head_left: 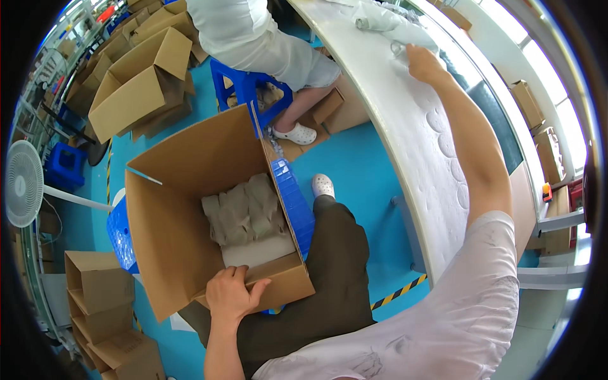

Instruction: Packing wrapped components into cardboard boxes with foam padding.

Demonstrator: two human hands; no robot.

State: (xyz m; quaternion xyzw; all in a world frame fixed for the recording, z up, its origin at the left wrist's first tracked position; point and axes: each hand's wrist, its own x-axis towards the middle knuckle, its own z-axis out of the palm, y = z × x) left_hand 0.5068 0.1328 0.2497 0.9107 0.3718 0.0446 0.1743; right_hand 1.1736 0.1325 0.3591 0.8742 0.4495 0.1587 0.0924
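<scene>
My left hand (231, 296) grips the near edge of an open cardboard box (183, 152), its fingers curled over the rim and the thumb on the flap. Inside the box lie several grey-beige wrapped packets (244, 212) in a row, beside a flat white piece (258, 251). My right arm stretches over the white-covered table to its far part. There my right hand (425, 63) is closed at the edge of some pale, translucent plastic-wrapped items (396, 28). What its fingers hold is too small to make out.
Another person in white (253, 44) sits ahead on a blue stool (250, 88). More open cartons (142, 82) stand at the far left, and stacked boxes (104, 304) at the near left. A white fan (25, 183) is at the left; the table edge (386, 126) curves along my right.
</scene>
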